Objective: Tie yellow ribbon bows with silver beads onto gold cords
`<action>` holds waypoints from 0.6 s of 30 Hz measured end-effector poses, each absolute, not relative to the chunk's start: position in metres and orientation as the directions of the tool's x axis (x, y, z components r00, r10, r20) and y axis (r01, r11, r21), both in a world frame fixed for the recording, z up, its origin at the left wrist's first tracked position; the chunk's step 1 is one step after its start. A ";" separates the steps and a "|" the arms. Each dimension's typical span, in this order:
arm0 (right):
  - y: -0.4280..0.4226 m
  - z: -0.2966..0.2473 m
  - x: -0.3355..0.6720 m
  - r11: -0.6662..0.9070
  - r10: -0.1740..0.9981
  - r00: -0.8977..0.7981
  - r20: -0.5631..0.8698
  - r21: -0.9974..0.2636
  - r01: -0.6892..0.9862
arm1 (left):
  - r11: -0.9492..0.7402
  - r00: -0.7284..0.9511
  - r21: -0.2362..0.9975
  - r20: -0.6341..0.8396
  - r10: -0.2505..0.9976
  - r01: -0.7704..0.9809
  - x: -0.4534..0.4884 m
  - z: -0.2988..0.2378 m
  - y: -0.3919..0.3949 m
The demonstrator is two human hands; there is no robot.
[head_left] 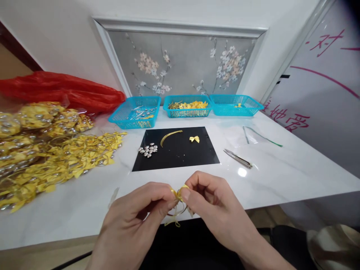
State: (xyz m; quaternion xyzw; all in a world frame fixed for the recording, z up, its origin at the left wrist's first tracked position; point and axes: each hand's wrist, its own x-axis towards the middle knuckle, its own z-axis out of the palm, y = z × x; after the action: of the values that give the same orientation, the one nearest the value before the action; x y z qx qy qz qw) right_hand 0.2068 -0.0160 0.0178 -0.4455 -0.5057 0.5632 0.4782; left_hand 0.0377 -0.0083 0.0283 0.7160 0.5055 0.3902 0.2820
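My left hand (149,210) and my right hand (212,204) meet near the table's front edge, both pinching a small yellow ribbon bow (184,187). From between my fingers hangs a loop of thin gold cord (176,214), with its lower end over the edge. My fingertips hide much of the bow. Beyond my hands lies a black mat (180,155) carrying silver bells or beads (148,150), a curved bundle of gold cords (170,136) and one loose yellow bow (194,140).
Thread snips (238,159) lie right of the mat. Three blue baskets (135,125) (188,113) (236,111) stand along the wall. A heap of yellow bow pieces (70,161) and a red bag (62,88) fill the left side. A clear plastic bag (250,135) lies at right.
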 end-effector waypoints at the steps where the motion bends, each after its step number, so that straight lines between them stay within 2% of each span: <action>1: -0.016 0.017 0.207 -0.037 0.988 -0.153 -0.023 -0.996 -0.085 | -0.334 0.211 0.800 0.262 0.942 0.498 0.037 0.029 -0.007; 4: -0.018 0.012 0.209 0.046 0.990 -0.133 0.048 -0.999 -0.020 | -0.330 0.249 0.805 0.233 0.940 0.492 0.037 0.031 -0.004; 6: -0.020 0.008 0.210 0.243 0.969 -0.070 0.237 -0.964 0.107 | -0.314 0.232 0.809 0.225 0.946 0.497 0.036 0.032 -0.003; 8: -0.022 0.006 0.211 0.434 0.899 -0.052 0.436 -0.866 0.250 | -0.303 0.221 0.813 0.220 0.950 0.496 0.035 0.033 -0.002; 10: -0.022 0.006 0.212 0.526 0.844 -0.086 0.529 -0.786 0.324 | -0.303 0.229 0.817 0.214 0.950 0.491 0.034 0.032 -0.003; 18: -0.017 0.010 0.210 0.530 0.848 -0.163 0.504 -0.793 0.301 | -0.343 0.289 0.759 0.211 0.934 0.553 0.029 0.034 -0.005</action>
State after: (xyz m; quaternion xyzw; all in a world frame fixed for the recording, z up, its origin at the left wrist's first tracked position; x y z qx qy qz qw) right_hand 0.2102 -0.0174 0.0097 -0.4028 -0.7133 0.2700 0.5061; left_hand 0.0294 -0.0047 0.0340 0.7497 0.4959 0.3307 0.2874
